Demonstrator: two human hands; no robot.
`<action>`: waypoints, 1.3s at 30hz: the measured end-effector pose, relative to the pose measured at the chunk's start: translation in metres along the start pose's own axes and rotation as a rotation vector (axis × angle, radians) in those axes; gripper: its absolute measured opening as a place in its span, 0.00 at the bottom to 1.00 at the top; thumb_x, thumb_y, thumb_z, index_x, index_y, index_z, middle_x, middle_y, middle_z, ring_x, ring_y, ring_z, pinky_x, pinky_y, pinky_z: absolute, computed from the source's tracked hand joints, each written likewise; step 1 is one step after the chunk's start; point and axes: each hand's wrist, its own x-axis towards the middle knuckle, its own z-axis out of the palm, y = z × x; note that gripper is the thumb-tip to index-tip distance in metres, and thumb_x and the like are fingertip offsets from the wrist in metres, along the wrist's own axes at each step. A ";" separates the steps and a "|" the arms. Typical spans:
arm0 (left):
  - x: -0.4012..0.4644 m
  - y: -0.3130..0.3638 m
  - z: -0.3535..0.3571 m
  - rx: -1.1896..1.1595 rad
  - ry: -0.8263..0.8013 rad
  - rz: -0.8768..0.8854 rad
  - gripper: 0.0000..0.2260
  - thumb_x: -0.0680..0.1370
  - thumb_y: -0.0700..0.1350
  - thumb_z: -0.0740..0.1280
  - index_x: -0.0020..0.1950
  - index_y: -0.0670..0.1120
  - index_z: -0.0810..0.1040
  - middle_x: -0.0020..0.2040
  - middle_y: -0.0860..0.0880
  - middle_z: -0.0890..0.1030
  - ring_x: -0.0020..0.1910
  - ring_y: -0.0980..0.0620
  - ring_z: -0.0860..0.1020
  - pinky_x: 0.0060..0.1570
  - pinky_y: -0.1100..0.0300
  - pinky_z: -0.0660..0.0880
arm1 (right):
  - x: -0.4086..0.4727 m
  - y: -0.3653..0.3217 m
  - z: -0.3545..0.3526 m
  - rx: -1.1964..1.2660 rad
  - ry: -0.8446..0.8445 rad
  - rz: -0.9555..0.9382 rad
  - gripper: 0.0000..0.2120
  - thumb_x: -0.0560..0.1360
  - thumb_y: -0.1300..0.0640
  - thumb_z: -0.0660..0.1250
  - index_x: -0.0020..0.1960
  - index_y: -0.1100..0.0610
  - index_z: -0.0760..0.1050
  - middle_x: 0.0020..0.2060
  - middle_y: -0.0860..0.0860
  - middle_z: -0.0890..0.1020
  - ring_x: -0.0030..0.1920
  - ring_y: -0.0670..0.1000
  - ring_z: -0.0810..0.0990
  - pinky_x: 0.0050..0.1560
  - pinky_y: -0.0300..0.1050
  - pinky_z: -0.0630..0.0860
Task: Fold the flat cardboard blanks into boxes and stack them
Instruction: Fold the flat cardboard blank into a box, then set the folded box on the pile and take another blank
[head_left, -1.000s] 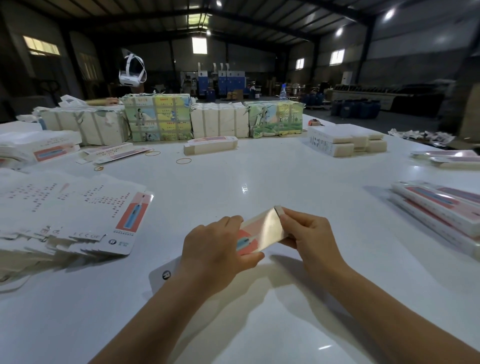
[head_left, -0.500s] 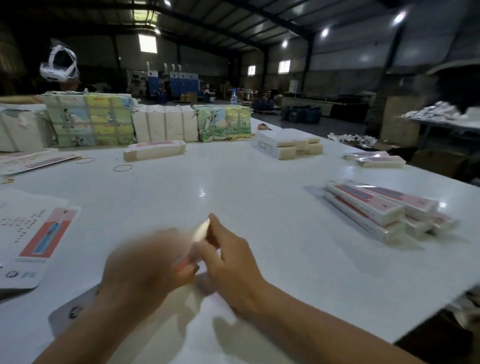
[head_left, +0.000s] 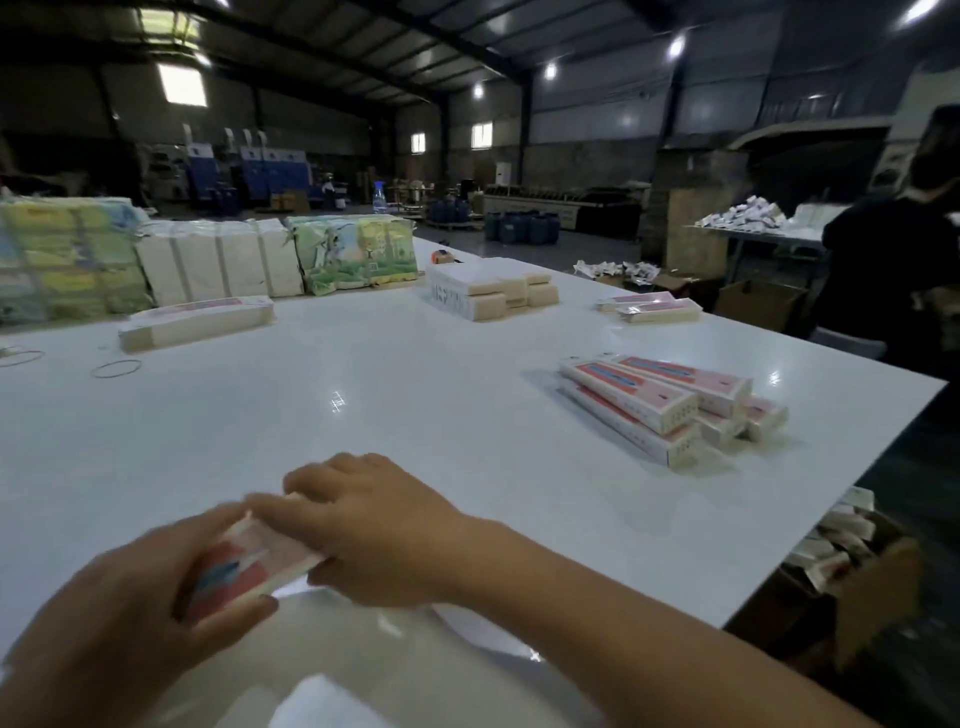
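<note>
Hands meet near the front edge of the white counter (head_left: 415, 415), both gripping one cardboard blank (head_left: 249, 564) printed pink and red, which is partly folded and blurred. The left hand (head_left: 140, 597) curls around the blank's near end, thumb beneath and fingers closed over the top. The right hand (head_left: 374, 525) presses down on the far end, its fingers bent over the upper edge; whether the blank touches the counter cannot be told. Folded boxes (head_left: 670, 402) lie stacked in a low pile toward the right edge, well apart from the hands. A flat stack of blanks (head_left: 197, 322) sits toward the far left, with a rubber band (head_left: 117, 368) just in front of it. Wrapped bundles (head_left: 223, 262) line the far edge, and a white stack (head_left: 488, 291) rests beside them. Another person in dark clothes (head_left: 893, 275) stands beyond the right corner.
</note>
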 end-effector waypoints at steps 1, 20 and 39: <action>0.004 0.003 0.001 0.085 0.091 0.039 0.35 0.68 0.71 0.63 0.66 0.49 0.72 0.57 0.46 0.80 0.51 0.45 0.80 0.48 0.42 0.77 | -0.002 0.011 -0.006 -0.038 0.015 0.038 0.34 0.74 0.50 0.68 0.76 0.51 0.58 0.65 0.56 0.70 0.61 0.58 0.68 0.56 0.52 0.68; -0.007 0.031 0.006 0.084 -0.062 -0.263 0.27 0.65 0.67 0.56 0.49 0.50 0.82 0.50 0.53 0.81 0.53 0.46 0.77 0.49 0.51 0.72 | -0.118 0.191 -0.069 -0.121 0.392 1.069 0.20 0.78 0.52 0.62 0.69 0.52 0.71 0.69 0.55 0.70 0.69 0.59 0.65 0.65 0.58 0.64; 0.023 -0.041 -0.083 0.262 -0.108 -0.892 0.23 0.74 0.56 0.65 0.65 0.47 0.72 0.64 0.46 0.73 0.62 0.46 0.71 0.56 0.53 0.68 | 0.035 -0.005 0.067 0.226 0.052 0.323 0.15 0.80 0.52 0.56 0.64 0.48 0.75 0.63 0.44 0.74 0.63 0.50 0.70 0.61 0.42 0.66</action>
